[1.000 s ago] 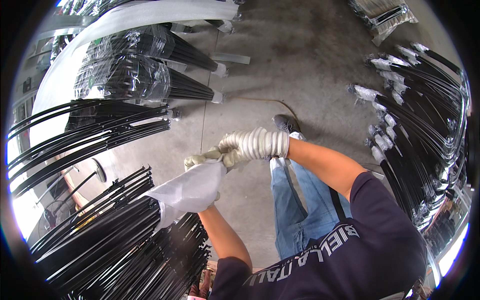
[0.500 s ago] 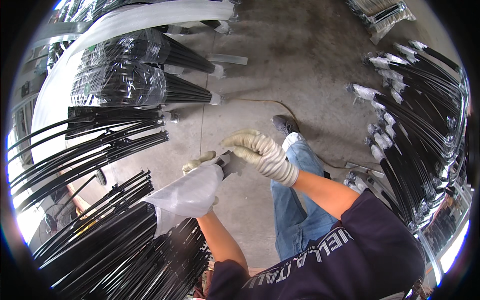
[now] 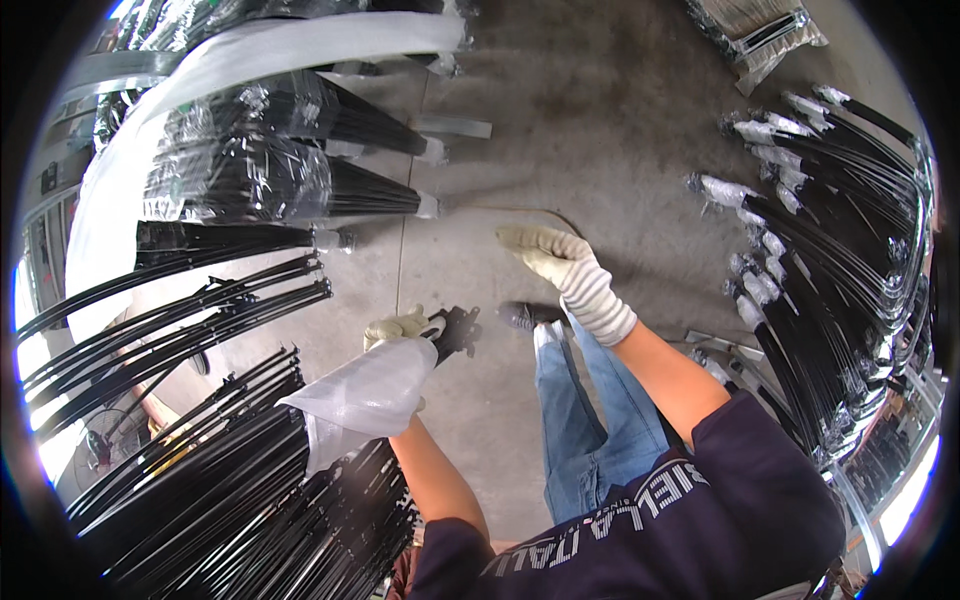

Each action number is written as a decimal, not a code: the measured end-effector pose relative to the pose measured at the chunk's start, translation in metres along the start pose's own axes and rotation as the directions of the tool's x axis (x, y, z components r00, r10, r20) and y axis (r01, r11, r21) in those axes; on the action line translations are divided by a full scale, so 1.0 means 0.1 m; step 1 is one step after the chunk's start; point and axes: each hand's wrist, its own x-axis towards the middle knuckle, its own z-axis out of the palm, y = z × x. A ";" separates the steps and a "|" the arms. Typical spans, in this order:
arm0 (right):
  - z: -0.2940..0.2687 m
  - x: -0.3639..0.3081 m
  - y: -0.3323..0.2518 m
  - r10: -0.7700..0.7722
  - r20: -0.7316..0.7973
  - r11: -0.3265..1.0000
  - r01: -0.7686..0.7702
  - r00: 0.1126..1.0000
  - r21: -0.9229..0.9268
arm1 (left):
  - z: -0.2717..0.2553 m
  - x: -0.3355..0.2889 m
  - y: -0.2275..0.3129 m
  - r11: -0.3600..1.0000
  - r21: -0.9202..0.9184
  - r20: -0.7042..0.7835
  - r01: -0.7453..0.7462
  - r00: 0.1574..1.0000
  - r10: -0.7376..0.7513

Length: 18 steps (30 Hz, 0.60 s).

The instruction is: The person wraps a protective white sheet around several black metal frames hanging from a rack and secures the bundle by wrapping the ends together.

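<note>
My left hand (image 3: 395,326), in a pale work glove, grips a translucent white foam sheet (image 3: 370,392) from its far side. The sheet wraps the ends of a bundle of long black strips (image 3: 235,455) and hides most of that palm. A dark, notched end piece (image 3: 458,330) sticks out past the sheet beside my left fingers. Apart from the bundle, my right hand (image 3: 562,262) hangs over the floor, also gloved. Its fingers are stretched out side by side, with nothing seen in them.
More black strips (image 3: 270,295) jut in from the left, below plastic-wrapped bundles (image 3: 235,170). On the right stand several black bundles with wrapped white ends (image 3: 775,205). A wrapped pack (image 3: 770,40) lies at the far right. A thin cable (image 3: 545,211) runs across the concrete floor (image 3: 590,110).
My right hand has moved away from the wrapped end, to the right and farther out, and its fingers have straightened. The dark end piece shows more. My left hand stays at the sheet.
</note>
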 end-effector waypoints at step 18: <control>1.24 1.28 -2.34 -0.559 0.351 0.627 0.659 0.752 -0.416 | -1.17 -0.72 -0.87 0.938 0.097 -0.373 0.332 0.886 -0.275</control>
